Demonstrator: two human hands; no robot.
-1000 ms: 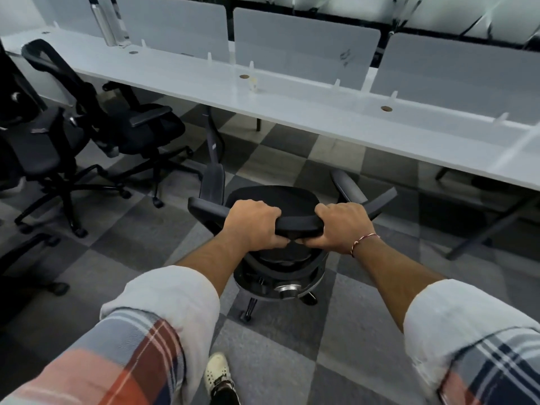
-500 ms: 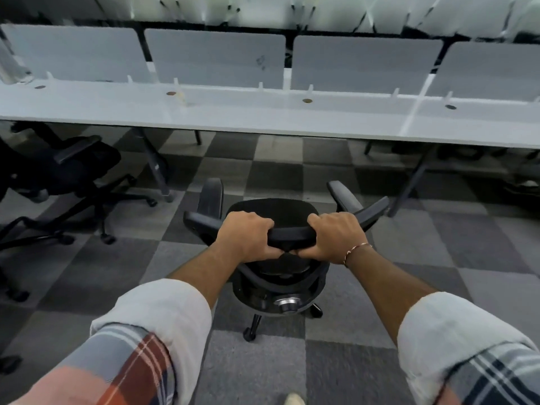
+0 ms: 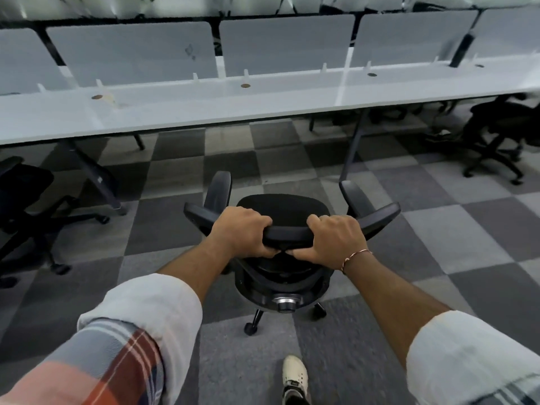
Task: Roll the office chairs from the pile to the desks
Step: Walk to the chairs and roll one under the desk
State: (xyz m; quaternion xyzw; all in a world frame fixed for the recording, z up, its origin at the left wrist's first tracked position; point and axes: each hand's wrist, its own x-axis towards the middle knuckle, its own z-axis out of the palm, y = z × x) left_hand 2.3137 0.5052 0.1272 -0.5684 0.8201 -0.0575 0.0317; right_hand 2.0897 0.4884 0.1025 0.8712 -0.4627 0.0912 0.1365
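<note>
We look down on a checked grey carpet [image 3: 438, 229] that fills the lower part of the view. Across the top runs a long white desk [image 3: 204, 112], and we note a row of pale divider panels [image 3: 286, 45] standing upright along its far edge.

At centre stands the black office chair [image 3: 280, 209], on the carpet, facing the desk and set apart from its near edge. Its backrest is nearest the person, and its two armrests [image 3: 220, 188] point toward the desk. We see one caster [image 3: 249, 328] below the seat.

A second black chair [image 3: 26, 194] stands at the left edge, near the desk. A third chair [image 3: 496, 133] stands at the far right, partly under the desk.

Both forearms reach forward from rolled white cuffs on plaid sleeves [image 3: 140, 317]. The left hand [image 3: 241, 232] grips the top edge of the backrest, with the fingers curled over it and the thumb beneath. The right hand [image 3: 336, 239] grips the same edge just beside it in the same manner, so that we see the two thumbs almost meeting under the rim.

A pale shoe [image 3: 295, 375] is on the carpet behind the chair. A thin bracelet [image 3: 356, 255] circles the right wrist. Small round cable holes [image 3: 245, 85] dot the desk.
</note>
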